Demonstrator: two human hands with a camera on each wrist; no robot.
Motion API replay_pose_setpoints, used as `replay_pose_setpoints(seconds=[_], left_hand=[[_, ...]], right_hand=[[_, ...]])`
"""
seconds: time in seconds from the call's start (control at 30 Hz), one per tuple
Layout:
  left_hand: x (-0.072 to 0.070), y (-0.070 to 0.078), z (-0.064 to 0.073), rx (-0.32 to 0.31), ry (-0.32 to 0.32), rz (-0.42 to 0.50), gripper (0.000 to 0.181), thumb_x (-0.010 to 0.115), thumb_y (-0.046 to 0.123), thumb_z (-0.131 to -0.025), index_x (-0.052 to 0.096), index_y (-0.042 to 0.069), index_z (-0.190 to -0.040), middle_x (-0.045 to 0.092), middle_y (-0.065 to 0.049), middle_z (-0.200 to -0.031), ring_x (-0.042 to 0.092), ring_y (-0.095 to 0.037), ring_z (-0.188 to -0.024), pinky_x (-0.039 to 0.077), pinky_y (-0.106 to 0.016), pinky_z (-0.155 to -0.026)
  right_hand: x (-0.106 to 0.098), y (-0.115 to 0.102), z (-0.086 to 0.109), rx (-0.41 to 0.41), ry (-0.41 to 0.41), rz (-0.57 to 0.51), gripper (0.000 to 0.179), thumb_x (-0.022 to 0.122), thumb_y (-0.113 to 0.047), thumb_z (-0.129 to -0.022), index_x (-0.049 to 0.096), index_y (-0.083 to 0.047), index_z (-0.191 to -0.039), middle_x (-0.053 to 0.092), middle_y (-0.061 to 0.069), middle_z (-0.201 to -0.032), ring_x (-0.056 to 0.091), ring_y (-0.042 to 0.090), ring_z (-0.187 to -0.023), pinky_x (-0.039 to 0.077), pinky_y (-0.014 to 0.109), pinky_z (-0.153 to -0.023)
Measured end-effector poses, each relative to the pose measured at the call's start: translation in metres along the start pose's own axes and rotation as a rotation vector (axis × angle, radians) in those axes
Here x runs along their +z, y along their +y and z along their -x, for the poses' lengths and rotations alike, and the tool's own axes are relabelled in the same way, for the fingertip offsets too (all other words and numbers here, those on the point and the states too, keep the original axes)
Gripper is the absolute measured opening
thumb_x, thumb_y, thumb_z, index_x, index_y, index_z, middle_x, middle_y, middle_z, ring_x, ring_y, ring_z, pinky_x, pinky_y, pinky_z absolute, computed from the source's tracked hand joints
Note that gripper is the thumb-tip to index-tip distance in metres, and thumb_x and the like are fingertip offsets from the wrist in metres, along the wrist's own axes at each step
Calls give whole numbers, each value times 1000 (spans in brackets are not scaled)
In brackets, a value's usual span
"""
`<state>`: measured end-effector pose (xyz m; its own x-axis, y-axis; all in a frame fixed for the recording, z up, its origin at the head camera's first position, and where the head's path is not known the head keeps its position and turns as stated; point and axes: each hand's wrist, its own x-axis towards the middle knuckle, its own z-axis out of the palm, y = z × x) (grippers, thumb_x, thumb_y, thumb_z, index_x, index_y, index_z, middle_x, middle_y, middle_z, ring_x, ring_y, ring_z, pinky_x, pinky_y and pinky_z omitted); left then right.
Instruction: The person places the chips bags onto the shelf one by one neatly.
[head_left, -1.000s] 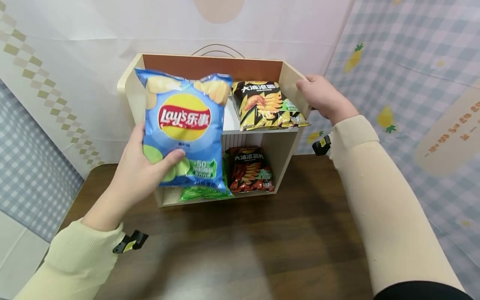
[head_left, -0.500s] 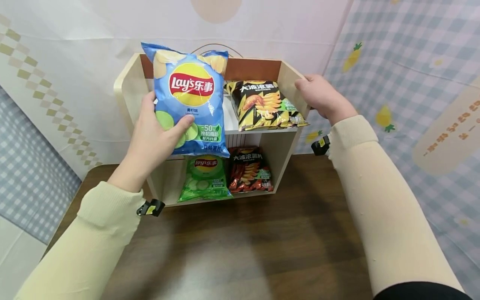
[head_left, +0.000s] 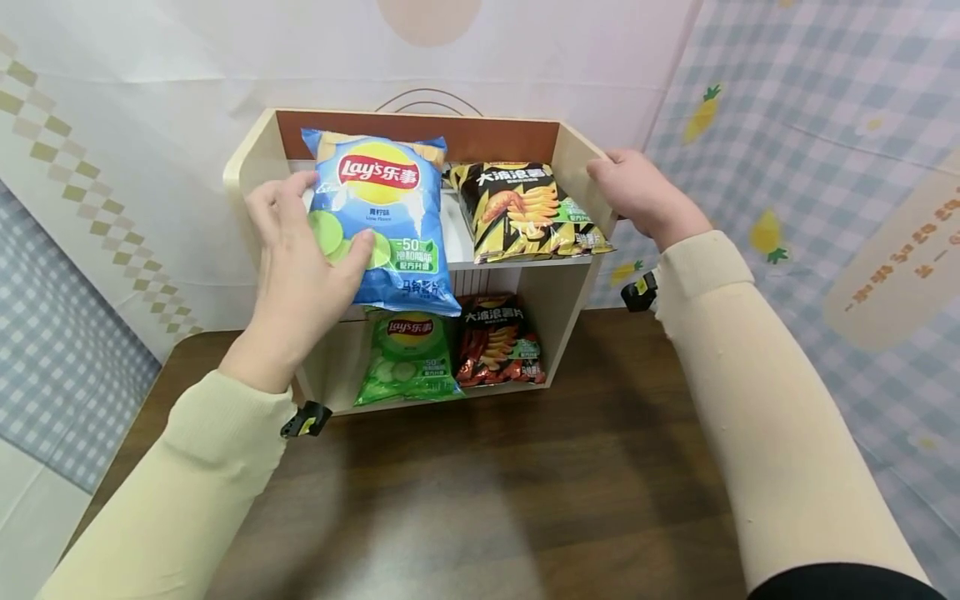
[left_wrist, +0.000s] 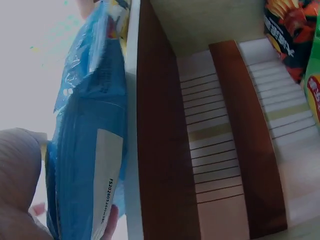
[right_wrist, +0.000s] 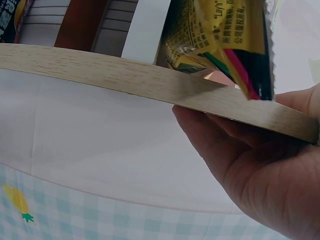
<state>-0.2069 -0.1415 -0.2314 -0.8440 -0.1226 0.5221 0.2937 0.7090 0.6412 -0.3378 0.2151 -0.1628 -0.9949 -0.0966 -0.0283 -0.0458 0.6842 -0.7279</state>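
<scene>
At the upper left of the shelf unit, my left hand [head_left: 300, 258] holds a blue Lay's chip bag [head_left: 386, 217], its thumb across the front and its fingers at the left edge. The bag leans back over the upper board, its bottom at the front edge. In the left wrist view the blue bag [left_wrist: 87, 130] stands beside the white shelf board [left_wrist: 132, 150]. My right hand [head_left: 648, 196] grips the top of the right side panel [head_left: 581, 175]. The right wrist view shows the thumb and fingers [right_wrist: 210, 145] on either side of that panel.
A yellow-black chip bag [head_left: 525, 212] lies on the upper board's right half. Below it, a green Lay's bag [head_left: 408, 358] and a red-black chip bag [head_left: 498, 342] stand side by side. The unit stands on a dark wooden table [head_left: 450, 500] against a cloth backdrop [head_left: 187, 50].
My left hand has raised the blue bag and moved it onto the upper board, where its top now tips back. The green bag below has come into view. My right hand keeps its place.
</scene>
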Motion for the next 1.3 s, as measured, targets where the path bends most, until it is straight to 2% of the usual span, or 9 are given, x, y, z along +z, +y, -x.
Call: replay_pose_setpoints(seconds=[0.07, 0.2, 0.37, 0.53, 0.7, 0.9, 1.03, 1.23, 1.3], left_hand=[[-1, 1, 2, 45, 7, -51, 63, 59, 41, -91, 34, 23, -146, 15, -4, -144, 32, -24, -129, 40, -39, -100], [-4, 5, 7, 124, -41, -145, 52, 56, 38, -94, 48, 15, -140, 24, -10, -149, 30, -30, -132, 38, -49, -101], [-9, 10, 16, 247, -70, -195, 50, 61, 37, -93, 56, 8, -133, 38, -16, -144, 30, -34, -134, 29, -53, -106], [-10, 12, 24, 334, -130, -260, 58, 70, 41, -86, 58, 7, -132, 44, -17, -141, 34, -36, -131, 31, -54, -105], [-8, 10, 29, 341, -159, -288, 63, 72, 42, -84, 55, 9, -135, 42, -17, -143, 34, -37, -130, 31, -55, -104], [-6, 7, 26, 343, -136, -291, 66, 74, 43, -82, 54, 11, -136, 43, -17, -142, 37, -38, -129, 30, -55, -104], [-5, 4, 22, 306, -127, -275, 65, 71, 45, -84, 53, 14, -139, 43, -14, -143, 38, -36, -129, 33, -55, -102], [-1, -6, 15, 234, -159, -276, 64, 63, 46, -90, 45, 20, -146, 37, -10, -150, 35, -32, -134, 38, -63, -96], [1, -11, 12, 228, -155, -270, 61, 60, 44, -93, 44, 20, -146, 35, -11, -151, 33, -32, -136, 36, -62, -99]], right_hand=[[0, 0, 0, -2, 1, 1, 58, 27, -38, -101, 27, -11, -153, 43, 14, -134, 47, 24, -105, 46, 36, -83], [1, 0, 0, 1, 4, 4, 58, 27, -38, -101, 26, -12, -153, 43, 14, -134, 47, 24, -105, 46, 36, -83], [1, -1, 0, 1, 8, 9, 58, 27, -38, -101, 27, -14, -153, 43, 14, -133, 48, 24, -104, 46, 36, -82], [0, 0, 0, 1, 11, 8, 58, 27, -38, -101, 28, -13, -153, 44, 14, -132, 48, 24, -104, 46, 36, -82], [0, 1, 0, 2, 16, 5, 57, 27, -37, -101, 29, -12, -152, 44, 14, -131, 48, 24, -103, 46, 36, -82], [1, 0, 0, -4, 12, 12, 58, 28, -38, -101, 29, -12, -152, 45, 14, -130, 48, 24, -102, 46, 35, -81], [0, -2, 1, -7, 16, 16, 58, 27, -38, -101, 30, -12, -152, 45, 14, -130, 48, 24, -102, 46, 35, -81], [1, 0, 0, -4, 23, 6, 57, 28, -37, -101, 32, -12, -151, 45, 14, -129, 48, 23, -100, 46, 35, -80], [2, 1, 0, -3, 26, 0, 56, 28, -36, -101, 32, -12, -151, 46, 14, -129, 48, 23, -101, 46, 35, -80]])
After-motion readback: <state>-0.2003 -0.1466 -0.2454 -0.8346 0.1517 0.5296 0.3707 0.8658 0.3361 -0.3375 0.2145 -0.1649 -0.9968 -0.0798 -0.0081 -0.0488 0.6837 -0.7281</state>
